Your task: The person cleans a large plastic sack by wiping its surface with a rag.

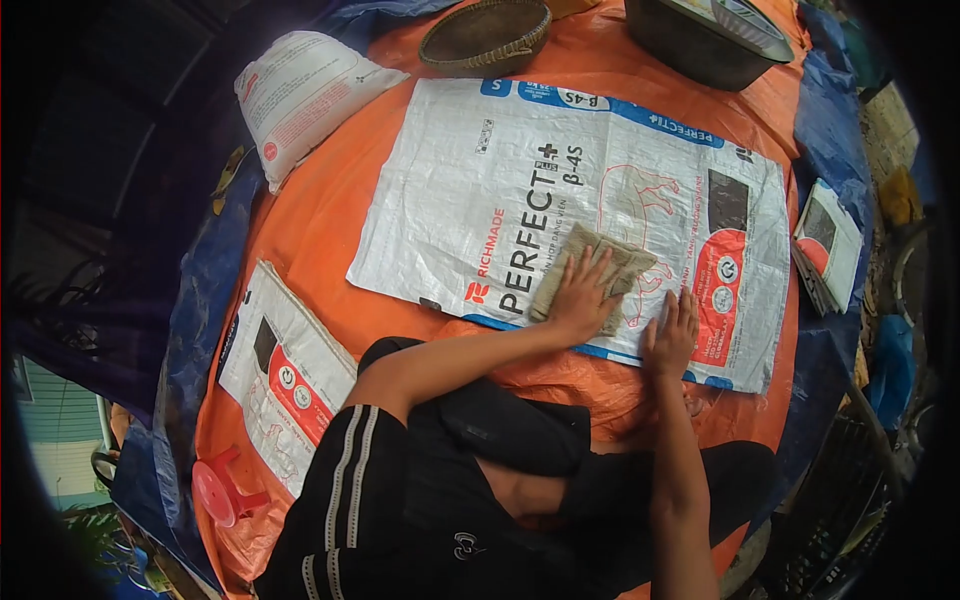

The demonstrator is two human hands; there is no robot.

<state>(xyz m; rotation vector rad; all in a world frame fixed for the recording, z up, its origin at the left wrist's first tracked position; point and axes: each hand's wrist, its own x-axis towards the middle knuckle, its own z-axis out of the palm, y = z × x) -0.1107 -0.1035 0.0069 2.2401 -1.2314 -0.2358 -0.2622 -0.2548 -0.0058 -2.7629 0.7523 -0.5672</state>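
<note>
A large white sack [440,210] printed with "PERFECT PLUS" lies flat on an orange tarp. My left hand [580,297] rests palm down on a folded greenish-brown cloth [625,258] on the sack, its fingers outstretched and slightly spread. The cloth lies over part of the printing near the sack's front edge. To the right of the cloth, my right hand [672,338] lies flat on the sack beside its red printed panel, with the fingers extended and nothing visible in them. The undersides of both hands are hidden.
A filled white sack [305,95] stands at the upper left. A woven basket [487,38] and a dark tub [700,45] are at the back. Folded sacks lie at left [285,380] and right [832,245]. A red plastic stool [222,487] is at the lower left.
</note>
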